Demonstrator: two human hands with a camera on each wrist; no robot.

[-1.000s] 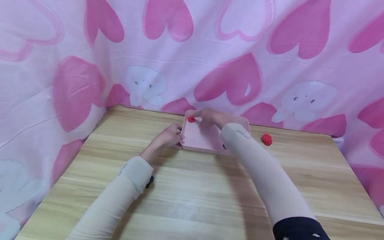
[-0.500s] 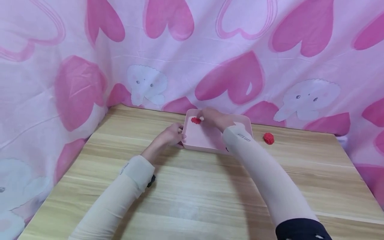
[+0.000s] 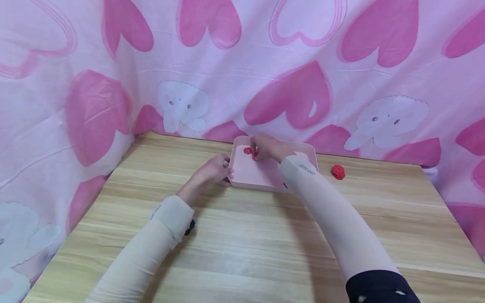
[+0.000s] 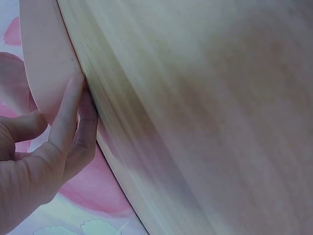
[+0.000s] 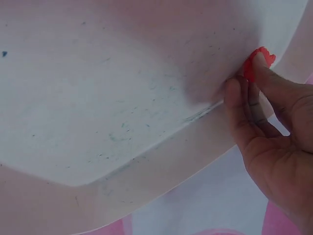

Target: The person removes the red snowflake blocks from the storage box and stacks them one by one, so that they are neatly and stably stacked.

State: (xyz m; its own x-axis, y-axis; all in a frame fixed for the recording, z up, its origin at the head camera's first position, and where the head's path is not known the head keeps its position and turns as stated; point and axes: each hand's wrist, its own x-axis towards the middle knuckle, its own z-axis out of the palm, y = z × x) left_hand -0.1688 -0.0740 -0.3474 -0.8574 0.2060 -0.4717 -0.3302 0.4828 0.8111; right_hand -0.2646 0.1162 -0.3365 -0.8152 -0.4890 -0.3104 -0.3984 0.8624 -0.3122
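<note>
My left hand [image 3: 216, 168] grips the left side of a shallow pink tray [image 3: 254, 185], thumb at its rim and fingers against the outer wall [image 4: 46, 58]. Inside the tray, near its far left corner, lies a small red piece with a scalloped edge [image 3: 248, 150]. Just right of it, my right hand [image 3: 267, 148] pinches another red piece [image 3: 255, 156] between thumb and fingers, low over the tray floor. The right wrist view shows red [image 5: 264, 55] at the thumb tip; the fingers hide part of it.
On the wooden table [image 3: 235, 248], right of the tray, sits a round red ruffled piece [image 3: 338, 171]. A pink curtain with hearts [image 3: 291, 97] hangs right behind the table's back edge. Small dark specks [image 5: 117, 137] mark the tray floor.
One red piece showed at the right fingertips a second ago; now two are visible side by side, one of them in the right hand's pinch, slightly further right. The left hand stays on the tray.
</note>
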